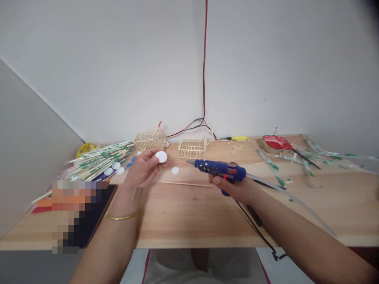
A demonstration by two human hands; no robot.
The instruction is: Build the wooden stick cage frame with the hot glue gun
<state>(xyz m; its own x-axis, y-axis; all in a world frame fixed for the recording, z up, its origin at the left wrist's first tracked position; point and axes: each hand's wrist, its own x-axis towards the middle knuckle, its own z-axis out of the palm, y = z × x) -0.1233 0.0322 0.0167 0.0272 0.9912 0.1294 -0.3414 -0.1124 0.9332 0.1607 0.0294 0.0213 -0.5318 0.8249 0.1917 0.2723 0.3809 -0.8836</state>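
Pinched in the fingers of my left hand (144, 169) is a white round disc (161, 157), its flat face turned toward me. My right hand (233, 188) is wrapped round the handle of a blue glue gun (217, 169), whose nozzle points left toward the disc without touching it. A red light glows on the gun, and a clear glue stick (275, 190) trails out of its back. Below the nozzle another white disc (175, 170) lies on the table, near a thin wooden stick (186, 184). Behind stand two small stick frames, one on the left (150, 140) and one in the middle (192, 148).
Wrapped sticks (100, 157) are heaped at the left, beside several white discs (116, 165) and a dark tablet-like object (93, 217). A yellow-handled tool (238, 138), a red dish (276, 142) and torn wrappers (272, 167) lie at the right. Cables hang down the wall.
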